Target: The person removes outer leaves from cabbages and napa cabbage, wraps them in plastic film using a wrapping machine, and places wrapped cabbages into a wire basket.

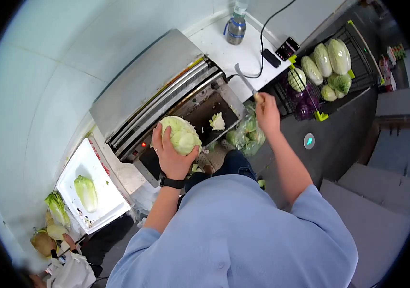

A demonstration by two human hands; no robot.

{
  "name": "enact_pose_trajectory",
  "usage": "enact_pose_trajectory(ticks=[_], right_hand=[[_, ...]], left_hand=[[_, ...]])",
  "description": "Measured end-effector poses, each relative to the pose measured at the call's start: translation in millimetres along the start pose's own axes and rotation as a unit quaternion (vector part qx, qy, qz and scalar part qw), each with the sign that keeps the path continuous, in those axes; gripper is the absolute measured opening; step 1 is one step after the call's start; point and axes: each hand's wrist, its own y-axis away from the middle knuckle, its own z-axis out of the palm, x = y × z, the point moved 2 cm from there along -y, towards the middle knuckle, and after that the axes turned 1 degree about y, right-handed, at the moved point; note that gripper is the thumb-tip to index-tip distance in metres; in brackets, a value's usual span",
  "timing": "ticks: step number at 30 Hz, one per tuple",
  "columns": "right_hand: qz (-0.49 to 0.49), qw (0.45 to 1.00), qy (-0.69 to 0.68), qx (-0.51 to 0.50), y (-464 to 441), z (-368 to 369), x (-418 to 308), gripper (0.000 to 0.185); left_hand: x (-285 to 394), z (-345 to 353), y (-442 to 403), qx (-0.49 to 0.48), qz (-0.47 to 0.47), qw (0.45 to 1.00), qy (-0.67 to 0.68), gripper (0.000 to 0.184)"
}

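My left hand (172,161), with a ring and a dark wristband, is wrapped round a pale green round cabbage (182,136). It holds the cabbage above the dark front part of a metal wrapping machine (150,79). In my right hand (268,115) is the light handle of a knife (246,79), its curved blade pointing up and left, apart from the cabbage. A pale piece of trimmed cabbage (217,121) lies on the machine's dark surface between my hands. Below my right hand, a clear plastic bag (250,132) holds green vegetables.
A wire basket (351,36) at right holds several napa cabbages (322,60) and purple cabbages (305,104). A bottle (236,30) and phone (287,48) lie on the white counter (214,41). At left, a white foam box (111,217) contains a napa cabbage (86,193); another person (73,271) is nearby.
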Motion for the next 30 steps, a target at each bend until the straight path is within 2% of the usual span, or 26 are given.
enact_pose_trajectory(ticks=[5, 8, 10, 11, 13, 14, 15, 16, 17, 21, 22, 23, 24, 25, 27, 28, 30], right_hand=[[-0.005, 0.99, 0.136, -0.039, -132.0, 46.0, 48.6, 0.029], [-0.047, 0.987, 0.123, -0.094, -184.0, 83.1, 60.0, 0.028], [-0.208, 0.965, 0.162, -0.003, -190.0, 80.5, 37.2, 0.029], [-0.252, 0.958, 0.127, 0.045, -186.3, 71.7, 19.2, 0.025], [-0.189, 0.978, -0.031, -0.077, -155.8, 45.8, -22.9, 0.022], [-0.153, 0.974, -0.074, -0.151, -126.3, 37.5, -35.7, 0.015], [-0.164, 0.954, -0.079, -0.237, -97.5, 27.4, -53.1, 0.014], [-0.294, 0.916, -0.106, -0.251, -67.4, 27.4, -63.7, 0.019], [-0.379, 0.888, -0.041, -0.257, -41.4, 22.1, -84.5, 0.03], [-0.367, 0.856, 0.051, -0.361, 0.7, 53.0, -91.4, 0.049], [-0.358, 0.863, 0.072, -0.349, 4.9, 58.8, -84.2, 0.052], [-0.342, 0.853, 0.088, -0.384, 2.8, 56.8, -91.7, 0.055], [-0.332, 0.851, 0.083, -0.399, 4.8, 52.0, -90.6, 0.057], [-0.335, 0.84, 0.118, -0.41, 10.2, 38.4, -102.8, 0.054], [-0.345, 0.838, 0.081, -0.416, 19.8, 27.9, -88.4, 0.044], [-0.235, 0.832, 0.092, -0.494, 27.7, 23.5, -81.2, 0.04], [-0.128, 0.795, 0.03, -0.592, 59.3, 40.1, -65.9, 0.042]], left_hand=[[3.0, 0.0, 0.8, 0.006, -0.008, 1.0, -0.015, 0.09], [0.7, 3.4, -1.6, 0.015, -0.012, 1.0, -0.023, 0.091], [0.7, 3.5, -0.8, 0.015, -0.018, 0.999, -0.037, 0.092], [1.6, 3.7, -0.9, 0.015, -0.039, 0.999, -0.016, 0.091], [2.0, 3.4, -2.7, 0.022, -0.036, 0.999, -0.015, 0.09], [2.4, 3.1, -1.3, 0.027, -0.038, 0.999, -0.014, 0.089], [3.3, 3.2, -0.7, 0.031, -0.046, 0.998, -0.014, 0.087], [5.3, 2.8, -1.1, 0.031, -0.055, 0.998, -0.017, 0.086], [8.0, 2.3, -1.7, 0.03, -0.052, 0.998, -0.016, 0.086], [5.0, 9.8, -1.6, 0.026, -0.041, 0.998, -0.034, 0.089], [8.6, 12.4, -1.3, 0.038, -0.038, 0.998, -0.03, 0.089], [6.7, 14.0, -1.3, 0.055, -0.011, 0.998, -0.004, 0.09], [11.3, 12.4, -0.1, 0.052, -0.028, 0.998, -0.031, 0.091], [8.6, 17.0, 0.7, 0.062, -0.029, 0.997, -0.031, 0.088], [6.3, 15.9, 2.0, 0.073, -0.04, 0.996, -0.012, 0.086], [4.1, 16.5, 1.0, 0.083, -0.018, 0.996, -0.007, 0.089], [0.7, 22.8, 1.7, 0.101, -0.027, 0.994, -0.027, 0.087]])
